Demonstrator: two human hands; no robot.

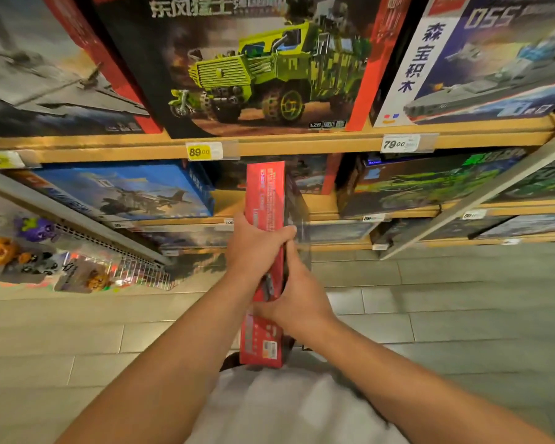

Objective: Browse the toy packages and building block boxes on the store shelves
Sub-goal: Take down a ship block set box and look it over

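Note:
I hold a flat red building block box (pixel 265 200) edge-on in front of me, its narrow red side with small print facing up. My left hand (pixel 255 248) grips its left side near the middle, thumb over the top edge. My right hand (pixel 297 296) clasps the right side a little lower. Beyond the box stand the wooden shelves (pixel 302 144). A big box with a green armoured truck (pixel 263 65) stands on the upper shelf, a warship box (pixel 481 59) to its right, a blue jet fighter box (pixel 125 190) lower left.
Price tags reading 89.00 (pixel 202 151) and 79.00 (pixel 399 143) hang on the shelf edge. A wire rack (pixel 77 251) with small plush toys is at the left. More dark and green boxes (pixel 430 184) fill the right shelves. Grey floor tiles (pixel 430 315) lie below.

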